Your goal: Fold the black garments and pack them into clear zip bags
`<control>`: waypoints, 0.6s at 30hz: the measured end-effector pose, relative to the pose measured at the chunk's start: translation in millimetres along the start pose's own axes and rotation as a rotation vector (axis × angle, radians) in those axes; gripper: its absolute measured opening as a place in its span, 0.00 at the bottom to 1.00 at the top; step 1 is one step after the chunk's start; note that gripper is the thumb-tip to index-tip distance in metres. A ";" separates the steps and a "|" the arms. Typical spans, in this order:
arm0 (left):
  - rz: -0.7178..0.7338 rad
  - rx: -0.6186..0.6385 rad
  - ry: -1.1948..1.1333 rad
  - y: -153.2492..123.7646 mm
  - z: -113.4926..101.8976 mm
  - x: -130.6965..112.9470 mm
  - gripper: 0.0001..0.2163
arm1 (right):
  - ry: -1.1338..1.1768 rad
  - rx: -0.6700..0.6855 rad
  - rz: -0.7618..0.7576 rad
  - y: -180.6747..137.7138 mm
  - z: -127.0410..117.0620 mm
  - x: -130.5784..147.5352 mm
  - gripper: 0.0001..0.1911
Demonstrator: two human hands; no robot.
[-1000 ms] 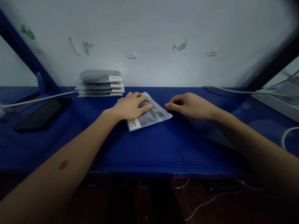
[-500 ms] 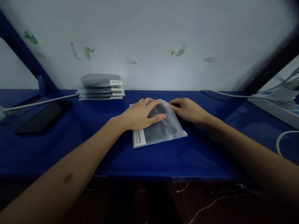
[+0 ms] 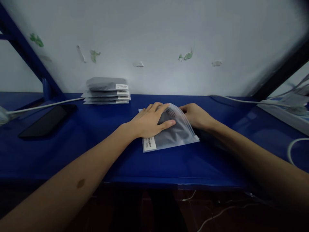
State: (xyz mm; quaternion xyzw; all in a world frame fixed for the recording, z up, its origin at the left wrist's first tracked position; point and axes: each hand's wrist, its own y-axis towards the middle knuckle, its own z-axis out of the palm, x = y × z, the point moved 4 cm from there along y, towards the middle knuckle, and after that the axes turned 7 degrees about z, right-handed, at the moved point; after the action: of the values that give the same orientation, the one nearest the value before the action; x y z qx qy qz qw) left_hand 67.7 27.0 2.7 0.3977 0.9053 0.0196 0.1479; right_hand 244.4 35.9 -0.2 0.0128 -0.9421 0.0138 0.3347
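Observation:
A frosted zip bag [image 3: 173, 135] with dark contents and a white barcode label lies on the blue table [image 3: 120, 161] in front of me. My left hand [image 3: 151, 120] rests flat across its left half, thumb and fingers spread. At the far right corner, by the zip edge, my right hand [image 3: 196, 116] has its fingers curled against the bag; its fingertips are partly hidden behind the raised edge. The slider end of the zip [image 3: 196, 139] shows at the near right corner.
Several similar labelled bags [image 3: 106, 91] are stacked at the back left against the white wall [image 3: 159, 38]. A dark flat phone-like slab [image 3: 45, 122] lies at the left beside a white cable [image 3: 45, 105]. Another cable [image 3: 241, 100] runs along the back right.
The view has shifted slightly, so everything sits a little further right. My right hand has moved slightly near the zip edge, which bulges more; my left hand stays flat on the bag.

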 end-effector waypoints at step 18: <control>-0.014 0.037 0.154 -7.9 -15.2 11.0 0.29 | -0.436 -0.630 0.084 19.4 -55.6 -56.5 0.21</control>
State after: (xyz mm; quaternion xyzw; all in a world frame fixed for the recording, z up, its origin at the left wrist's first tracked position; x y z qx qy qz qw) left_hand 50.7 30.8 13.2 0.3915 0.9169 0.0326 0.0707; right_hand 322.6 58.0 6.9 -0.1269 -0.9489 -0.2656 0.1134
